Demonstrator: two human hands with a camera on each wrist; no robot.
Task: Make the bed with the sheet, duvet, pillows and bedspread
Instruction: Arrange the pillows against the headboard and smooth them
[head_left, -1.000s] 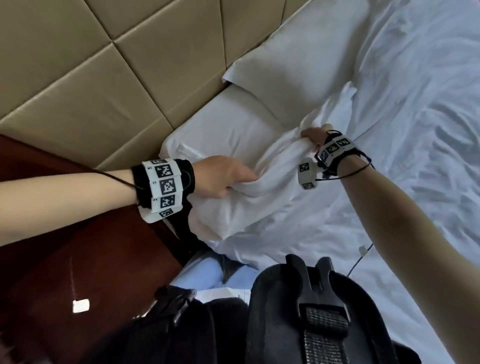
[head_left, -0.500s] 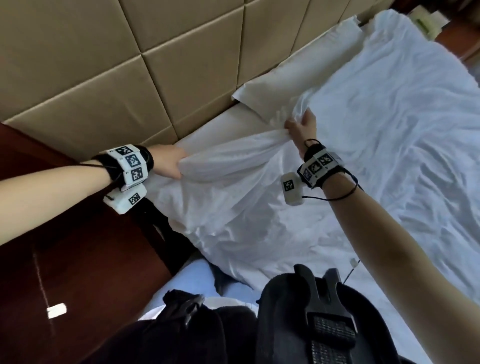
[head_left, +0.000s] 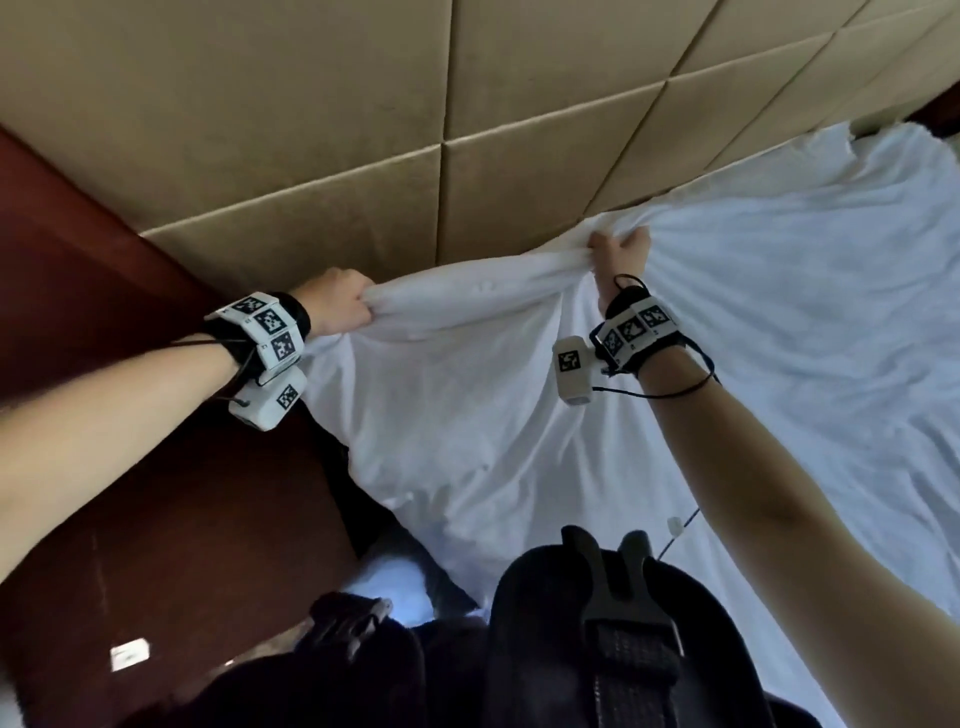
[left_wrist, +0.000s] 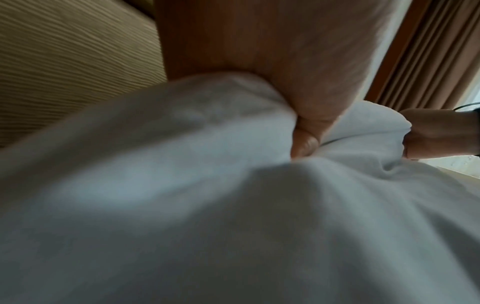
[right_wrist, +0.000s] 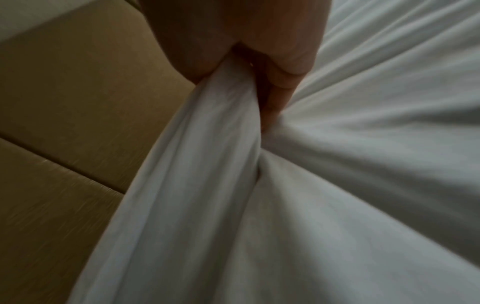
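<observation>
Against the tan padded headboard (head_left: 322, 130), your two hands hold the top edge of the white duvet (head_left: 753, 374) raised. Your left hand (head_left: 340, 304) is curled into a fist around a bunched corner of the cloth, close to the dark red wood panel (head_left: 130, 467) at the bedside; the left wrist view shows the thumb and fingers (left_wrist: 306, 142) closed over the fold. Your right hand (head_left: 618, 254) clenches the same edge farther along, its fingers (right_wrist: 280, 90) wrapped round a gathered ridge of fabric, with creases fanning out from the grip. Between the hands the edge runs as a rolled band, sagging slightly. From there the duvet spreads, wrinkled, over the bed to your right and hangs down its near side. Brown curtains (left_wrist: 426, 51) show beyond your left hand in the wrist view.
</observation>
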